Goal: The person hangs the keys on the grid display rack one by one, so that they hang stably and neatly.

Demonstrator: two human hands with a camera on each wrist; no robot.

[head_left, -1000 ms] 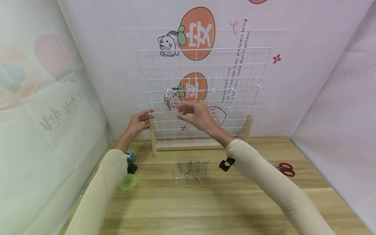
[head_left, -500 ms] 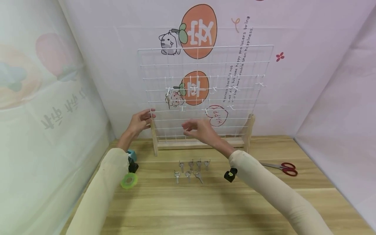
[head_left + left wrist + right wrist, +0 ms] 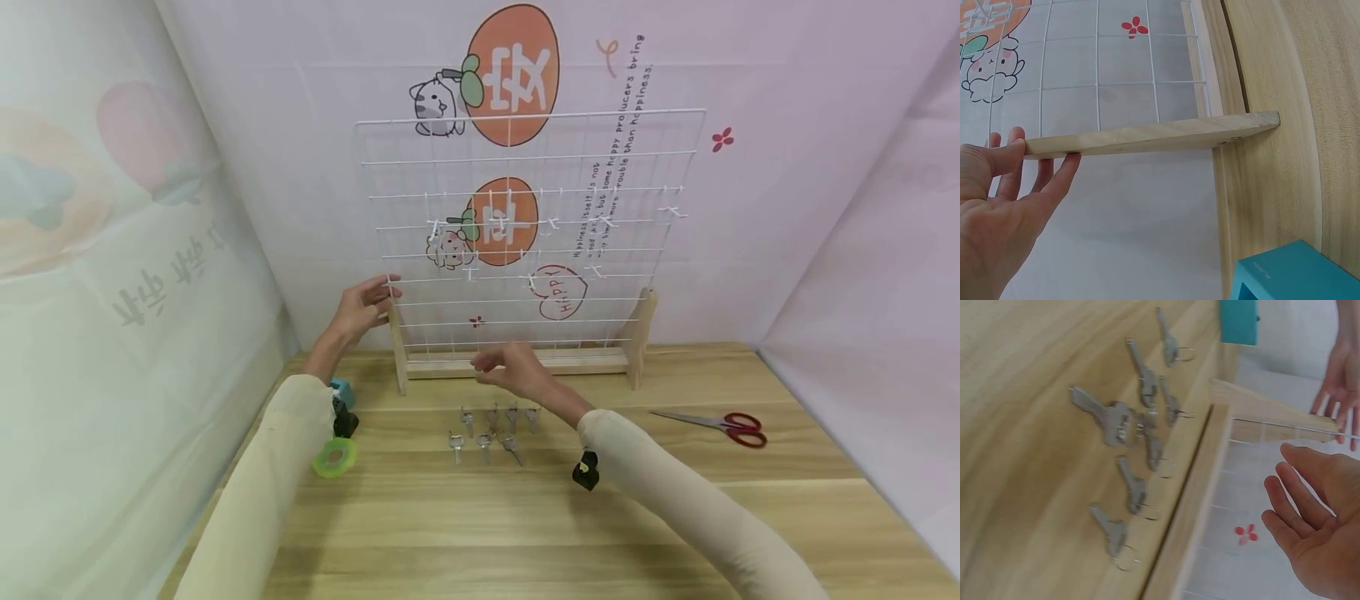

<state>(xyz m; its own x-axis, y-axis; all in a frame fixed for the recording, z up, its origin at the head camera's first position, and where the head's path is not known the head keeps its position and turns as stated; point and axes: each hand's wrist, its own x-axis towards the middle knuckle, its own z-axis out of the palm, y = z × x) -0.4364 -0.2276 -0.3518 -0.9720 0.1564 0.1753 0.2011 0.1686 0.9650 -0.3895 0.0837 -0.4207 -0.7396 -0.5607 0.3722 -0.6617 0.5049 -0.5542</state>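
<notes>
My left hand [image 3: 360, 310] grips the upper end of the wooden side post [image 3: 1147, 139] of a white wire grid rack [image 3: 517, 302]. In the left wrist view the thumb lies on one side of the post and fingertips touch the other. My right hand [image 3: 514, 372] hangs empty in front of the rack's base, its fingers loosely bent. Just below it, several silver keys [image 3: 457, 447] with small rings lie in two rows on the table. The right wrist view shows the keys [image 3: 1110, 422] apart from the hand [image 3: 1322, 512].
White hooks [image 3: 552, 223] sit on the grid in two rows; what hangs at the leftmost is hard to make out. Red-handled scissors [image 3: 738, 428] lie at right. A green tape roll [image 3: 335, 458] and a blue box [image 3: 1297, 275] stand near my left forearm.
My right hand has come down from beside the key on the grid's left hook to just above the keys on the table. My left hand has stayed on the post.
</notes>
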